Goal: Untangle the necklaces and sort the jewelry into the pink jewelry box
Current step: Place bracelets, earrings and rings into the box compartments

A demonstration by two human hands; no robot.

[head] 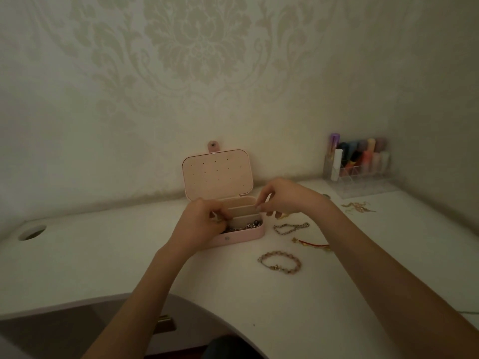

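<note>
On the white desk (103,255) by the wall I see the pink jewelry box (241,238), lid up, dividers inside; silver chain (243,226) in front compartment. Left hand (199,225) fingers curl into the box, grasp unclear; right hand (282,196) pinches something tiny over its right edge.

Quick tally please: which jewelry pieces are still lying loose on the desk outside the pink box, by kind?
Silver chain bracelet: 1
Red cord bracelet: 1
Pink beaded bracelet: 1
Gold tangle of chain: 1, strands too small to count
Total: 4 loose on the desk. More jewelry already lies in the front compartment of the pink jewelry box.
</note>
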